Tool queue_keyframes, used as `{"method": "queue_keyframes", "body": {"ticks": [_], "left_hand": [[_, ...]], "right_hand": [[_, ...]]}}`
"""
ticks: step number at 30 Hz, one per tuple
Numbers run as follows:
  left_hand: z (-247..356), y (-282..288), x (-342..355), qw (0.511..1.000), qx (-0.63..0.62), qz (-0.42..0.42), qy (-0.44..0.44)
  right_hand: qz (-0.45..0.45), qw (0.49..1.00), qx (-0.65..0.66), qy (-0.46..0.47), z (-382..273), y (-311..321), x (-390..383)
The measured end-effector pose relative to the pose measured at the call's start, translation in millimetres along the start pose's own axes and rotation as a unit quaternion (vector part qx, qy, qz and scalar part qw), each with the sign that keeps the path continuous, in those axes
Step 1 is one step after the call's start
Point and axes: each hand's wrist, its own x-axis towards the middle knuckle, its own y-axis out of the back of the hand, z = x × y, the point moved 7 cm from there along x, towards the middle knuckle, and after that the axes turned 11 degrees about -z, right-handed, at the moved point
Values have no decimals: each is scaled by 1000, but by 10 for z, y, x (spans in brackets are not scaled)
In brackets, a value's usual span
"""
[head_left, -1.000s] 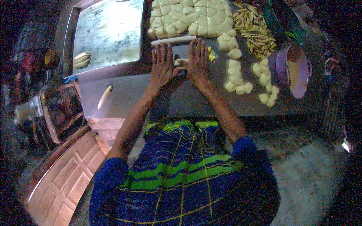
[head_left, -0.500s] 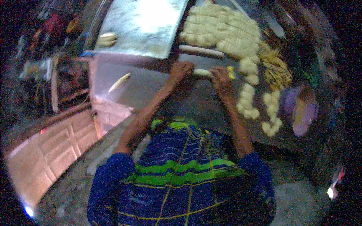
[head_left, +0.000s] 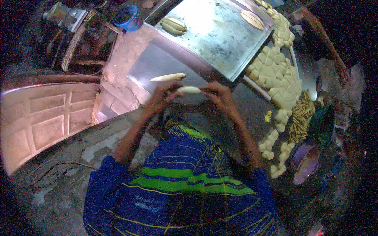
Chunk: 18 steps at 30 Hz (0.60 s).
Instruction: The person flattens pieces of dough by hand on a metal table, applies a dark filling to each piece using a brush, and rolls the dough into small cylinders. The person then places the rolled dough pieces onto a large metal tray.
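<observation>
My left hand (head_left: 165, 94) and my right hand (head_left: 218, 95) are closed on opposite ends of a short pale dough roll (head_left: 189, 90), held level between them above the grey worktop. Just beyond my left hand lies a longer, tapered dough roll (head_left: 168, 77). Farther off, a metal baking tray (head_left: 208, 37) carries a group of dough rolls (head_left: 173, 26) at its left and another group (head_left: 252, 19) at its far right.
Many cut dough pieces (head_left: 273, 72) cover the right side, with a rod (head_left: 256, 87) beside them. Nearer are yellowish strips (head_left: 302, 118), a small yellow lump (head_left: 268, 116) and a purple container (head_left: 305, 163). A blue bucket (head_left: 128, 19) stands far left. Another person's arm (head_left: 325, 35) reaches in far right.
My view has turned, so the tray and dough pieces sit farther right. Both hands, with the dough roll between them, have come leftward close to the tapered roll.
</observation>
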Motion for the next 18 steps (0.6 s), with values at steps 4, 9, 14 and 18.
{"method": "queue_keyframes", "body": {"ticks": [4, 9, 14, 18], "left_hand": [[-56, 790, -167, 992, 78, 95, 22], [-541, 1065, -119, 987, 122, 95, 53], [-684, 984, -194, 971, 226, 78, -26], [-762, 902, -409, 952, 268, 133, -70]], "right_hand": [[-19, 992, -54, 111, -197, -214, 837], [-76, 968, -181, 159, 70, -374, 1371], [-84, 966, -179, 166, 350, -448, 1350], [-70, 941, -228, 238, 232, -496, 1284]]}}
